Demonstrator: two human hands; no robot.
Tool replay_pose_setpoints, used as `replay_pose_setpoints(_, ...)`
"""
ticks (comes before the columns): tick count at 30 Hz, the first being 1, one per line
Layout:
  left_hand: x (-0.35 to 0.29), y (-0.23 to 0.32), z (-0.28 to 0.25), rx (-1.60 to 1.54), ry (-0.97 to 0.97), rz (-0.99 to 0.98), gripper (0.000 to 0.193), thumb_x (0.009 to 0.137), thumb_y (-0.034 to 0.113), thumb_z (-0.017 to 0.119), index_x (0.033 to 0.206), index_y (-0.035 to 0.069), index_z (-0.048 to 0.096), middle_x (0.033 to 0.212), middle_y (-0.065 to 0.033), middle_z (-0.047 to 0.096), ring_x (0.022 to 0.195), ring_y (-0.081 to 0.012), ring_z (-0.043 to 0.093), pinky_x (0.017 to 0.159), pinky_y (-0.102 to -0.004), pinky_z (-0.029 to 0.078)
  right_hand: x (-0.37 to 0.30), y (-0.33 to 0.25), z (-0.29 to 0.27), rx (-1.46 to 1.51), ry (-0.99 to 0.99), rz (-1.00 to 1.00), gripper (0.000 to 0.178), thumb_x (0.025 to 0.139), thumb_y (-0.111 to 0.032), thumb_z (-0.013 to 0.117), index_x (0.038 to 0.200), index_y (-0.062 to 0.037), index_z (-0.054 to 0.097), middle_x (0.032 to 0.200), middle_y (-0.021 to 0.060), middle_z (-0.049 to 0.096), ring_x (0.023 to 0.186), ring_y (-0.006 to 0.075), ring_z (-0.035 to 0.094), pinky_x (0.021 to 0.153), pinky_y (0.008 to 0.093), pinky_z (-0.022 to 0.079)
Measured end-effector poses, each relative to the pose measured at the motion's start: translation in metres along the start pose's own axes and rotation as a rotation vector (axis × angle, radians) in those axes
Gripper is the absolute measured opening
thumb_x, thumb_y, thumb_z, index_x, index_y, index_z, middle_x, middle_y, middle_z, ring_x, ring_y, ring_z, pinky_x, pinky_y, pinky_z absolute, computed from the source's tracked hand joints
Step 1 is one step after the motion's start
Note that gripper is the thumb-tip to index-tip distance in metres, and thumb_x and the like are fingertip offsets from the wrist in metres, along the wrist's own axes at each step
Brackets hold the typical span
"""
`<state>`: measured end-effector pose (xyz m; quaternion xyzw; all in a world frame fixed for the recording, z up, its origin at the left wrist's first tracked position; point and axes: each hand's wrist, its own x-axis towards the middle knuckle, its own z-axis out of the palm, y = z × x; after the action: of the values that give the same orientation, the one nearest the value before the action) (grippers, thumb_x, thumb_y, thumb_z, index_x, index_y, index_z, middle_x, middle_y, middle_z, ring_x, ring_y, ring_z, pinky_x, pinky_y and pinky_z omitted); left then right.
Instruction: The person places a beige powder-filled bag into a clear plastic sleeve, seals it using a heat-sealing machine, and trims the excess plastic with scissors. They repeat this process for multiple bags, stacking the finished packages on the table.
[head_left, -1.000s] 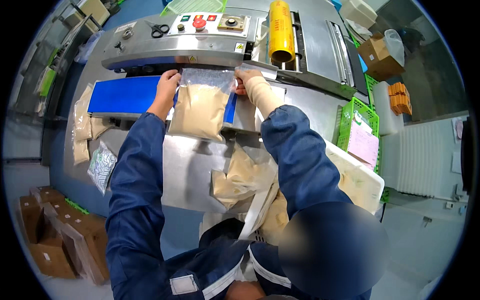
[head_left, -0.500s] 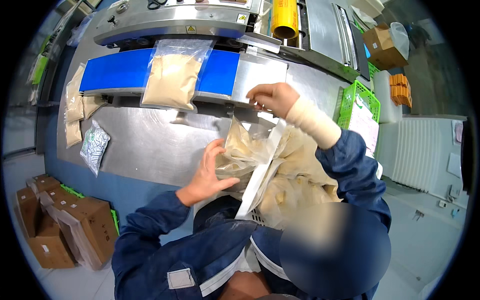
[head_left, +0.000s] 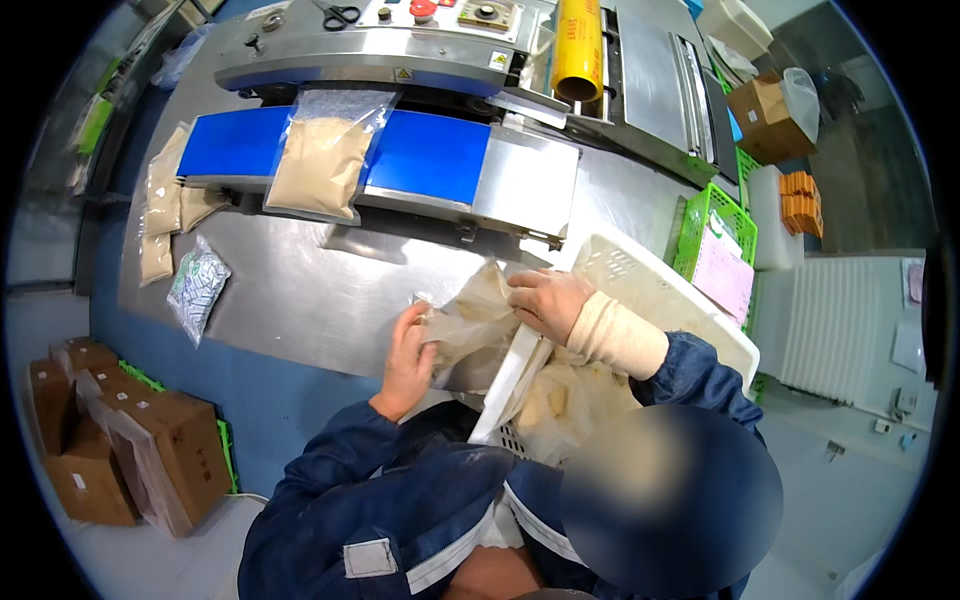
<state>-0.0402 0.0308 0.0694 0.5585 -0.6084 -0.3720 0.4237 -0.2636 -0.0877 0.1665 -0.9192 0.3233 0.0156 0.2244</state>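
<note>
A clear plastic bag [head_left: 470, 318] with some tan stuff in it hangs slack over the near edge of the steel table. At its left edge my left hand [head_left: 408, 362] pinches the film between thumb and fingers. My right hand [head_left: 556, 303] grips the bag's right side, fingers curled over the film, above the rim of a white plastic crate [head_left: 690, 290]. More clear bags [head_left: 570, 400] with tan contents lie bunched in the crate. A filled bag of tan powder [head_left: 318, 165] rests on the blue conveyor belt [head_left: 425, 160], its unfilled top end toward the machine.
Filled tan bags [head_left: 160, 210] and a bag of small white packets [head_left: 198, 288] lie at the table's left. Behind stand a steel belt machine [head_left: 370, 62], black scissors [head_left: 335, 14] and a yellow film roll [head_left: 578, 50]. A green basket [head_left: 692, 232] is right; cardboard boxes [head_left: 180, 450] stand lower left.
My right hand has come down from near the belt's end onto the bag. My left hand has closed on the bag's left edge. The view has shifted slightly.
</note>
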Motion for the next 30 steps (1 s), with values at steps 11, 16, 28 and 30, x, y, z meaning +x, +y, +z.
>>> replay_pose_setpoints(11, -0.012, -0.019, -0.090, -0.255, 0.456, -0.057, 0.029, 0.089, 0.005, 0.042, 0.118, 0.003, 0.041, 0.128, -0.0110, 0.036, 0.117, -0.0214, 0.038, 0.098, -0.0311, 0.030, 0.011, -0.024, -0.002, 0.003, 0.197, 0.059, 0.011, 0.078, -0.014, 0.050, 0.072, -0.0054, 0.053, 0.072, 0.0099, 0.055, 0.070, 0.0270, 0.057, 0.057, 0.0352, 0.048)
replay_pose_setpoints(16, -0.002, -0.007, -0.093, -0.308, 0.529, -0.033, 0.034, 0.090, 0.005, 0.042, 0.123, 0.002, 0.035, 0.126, -0.0107, 0.040, 0.115, -0.0187, 0.039, 0.097, -0.0287, 0.030, -0.001, -0.019, 0.031, -0.188, 0.112, -0.017, 0.016, 0.072, -0.020, 0.058, 0.071, -0.0045, 0.055, 0.074, 0.0100, 0.056, 0.075, 0.0265, 0.055, 0.077, 0.0377, 0.043)
replay_pose_setpoints(28, 0.020, 0.050, -0.121, -0.392, 0.084, 0.106, 0.033, 0.086, 0.001, 0.041, 0.118, 0.003, 0.038, 0.123, -0.0109, 0.042, 0.111, -0.0160, 0.042, 0.091, -0.0276, 0.036, 0.013, -0.063, -0.037, 0.148, 0.310, -0.116, 0.055, 0.071, -0.024, 0.065, 0.115, -0.0006, 0.044, 0.123, 0.0188, 0.041, 0.111, 0.0324, 0.042, 0.094, 0.0395, 0.034)
replay_pose_setpoints(30, 0.031, 0.071, -0.118, -0.614, -0.008, 0.068, 0.037, 0.083, -0.002, 0.039, 0.120, 0.002, 0.039, 0.123, -0.0118, 0.043, 0.115, -0.0194, 0.040, 0.096, -0.0322, 0.032, 0.020, -0.068, -0.039, 0.329, 0.281, -0.159, 0.064, 0.072, -0.023, 0.066, 0.124, -0.0001, 0.037, 0.129, 0.0196, 0.037, 0.117, 0.0344, 0.038, 0.096, 0.0376, 0.033)
